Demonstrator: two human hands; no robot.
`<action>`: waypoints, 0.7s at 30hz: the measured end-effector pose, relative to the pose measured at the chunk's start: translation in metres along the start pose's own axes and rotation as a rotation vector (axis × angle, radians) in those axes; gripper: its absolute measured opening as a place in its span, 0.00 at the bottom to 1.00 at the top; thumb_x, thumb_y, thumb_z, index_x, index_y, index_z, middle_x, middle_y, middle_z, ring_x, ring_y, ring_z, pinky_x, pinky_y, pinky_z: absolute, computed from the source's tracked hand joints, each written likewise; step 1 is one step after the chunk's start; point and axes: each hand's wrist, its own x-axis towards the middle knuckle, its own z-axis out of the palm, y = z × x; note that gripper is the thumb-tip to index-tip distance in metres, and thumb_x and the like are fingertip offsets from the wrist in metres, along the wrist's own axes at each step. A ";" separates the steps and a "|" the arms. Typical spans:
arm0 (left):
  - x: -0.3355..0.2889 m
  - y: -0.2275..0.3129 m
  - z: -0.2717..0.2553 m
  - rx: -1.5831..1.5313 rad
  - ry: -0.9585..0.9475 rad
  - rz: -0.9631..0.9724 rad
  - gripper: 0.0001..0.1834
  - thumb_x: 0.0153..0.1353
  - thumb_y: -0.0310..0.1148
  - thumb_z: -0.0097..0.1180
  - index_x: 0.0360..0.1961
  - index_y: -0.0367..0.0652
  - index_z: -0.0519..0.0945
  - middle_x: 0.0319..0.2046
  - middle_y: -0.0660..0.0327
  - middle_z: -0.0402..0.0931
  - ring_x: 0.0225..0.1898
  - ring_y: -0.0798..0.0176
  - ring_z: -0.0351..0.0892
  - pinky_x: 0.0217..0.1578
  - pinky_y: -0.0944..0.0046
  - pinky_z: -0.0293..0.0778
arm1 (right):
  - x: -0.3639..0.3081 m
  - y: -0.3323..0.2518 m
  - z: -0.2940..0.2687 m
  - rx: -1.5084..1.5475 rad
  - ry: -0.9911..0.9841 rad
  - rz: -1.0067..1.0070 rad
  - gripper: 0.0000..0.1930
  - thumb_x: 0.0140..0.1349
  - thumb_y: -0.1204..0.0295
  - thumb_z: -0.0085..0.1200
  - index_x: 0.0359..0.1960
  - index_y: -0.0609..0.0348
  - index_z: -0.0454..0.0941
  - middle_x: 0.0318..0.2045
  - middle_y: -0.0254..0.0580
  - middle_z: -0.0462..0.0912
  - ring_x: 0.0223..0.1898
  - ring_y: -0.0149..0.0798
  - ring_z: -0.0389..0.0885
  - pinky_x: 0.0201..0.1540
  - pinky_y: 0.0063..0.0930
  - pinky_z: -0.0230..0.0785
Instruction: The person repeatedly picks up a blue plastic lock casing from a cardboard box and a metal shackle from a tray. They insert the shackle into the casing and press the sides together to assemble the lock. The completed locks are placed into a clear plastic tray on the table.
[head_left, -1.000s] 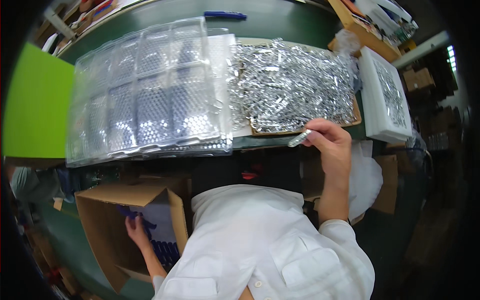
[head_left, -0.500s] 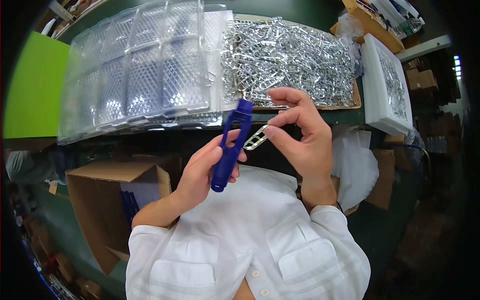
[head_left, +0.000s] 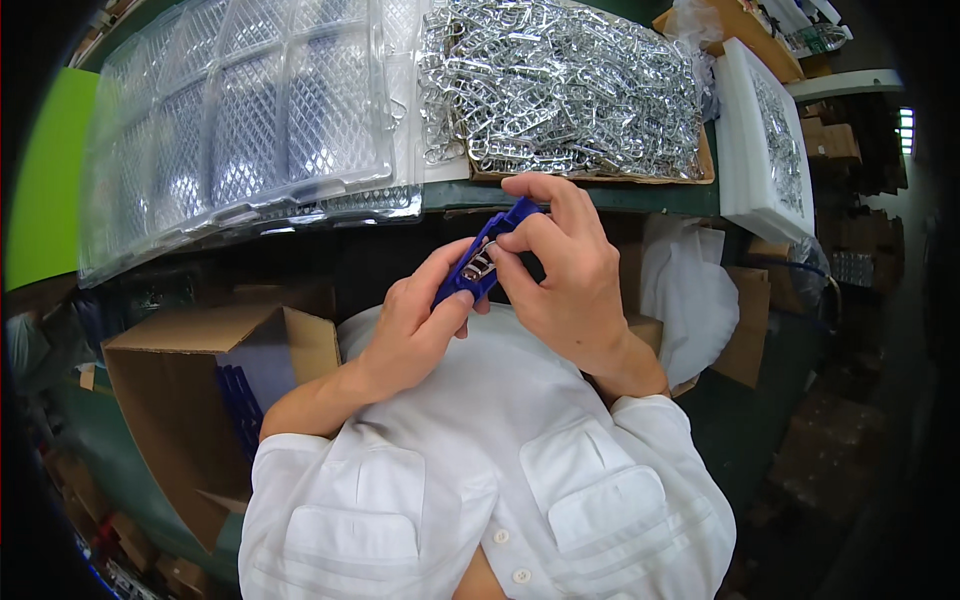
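In front of my chest, my left hand is closed round a dark blue plastic holder, long and narrow with an opening along its middle. The holder tilts up toward the right. My right hand pinches a small shiny metal piece with slots, between thumb and forefinger. That piece sits at the holder's opening, partly inside it; how far in it goes I cannot tell. Fingers of the right hand cover part of the holder's upper end.
Beyond my hands, a shallow cardboard tray holds a heap of shiny metal pieces. Clear plastic compartment trays are stacked at left. A white foam box stands right. Low at left, a cardboard box contains blue parts.
The right hand has brought the metal piece from beside the blue holder into its opening. The holder has been turned and tilted further right. The view has shifted slightly.
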 end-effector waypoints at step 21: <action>0.019 -0.021 -0.002 0.518 0.182 -0.025 0.08 0.71 0.33 0.59 0.40 0.39 0.85 0.21 0.56 0.82 0.21 0.60 0.83 0.27 0.62 0.75 | -0.023 0.046 0.037 0.287 -0.031 0.389 0.12 0.61 0.81 0.67 0.46 0.63 0.81 0.36 0.38 0.87 0.36 0.28 0.86 0.41 0.25 0.80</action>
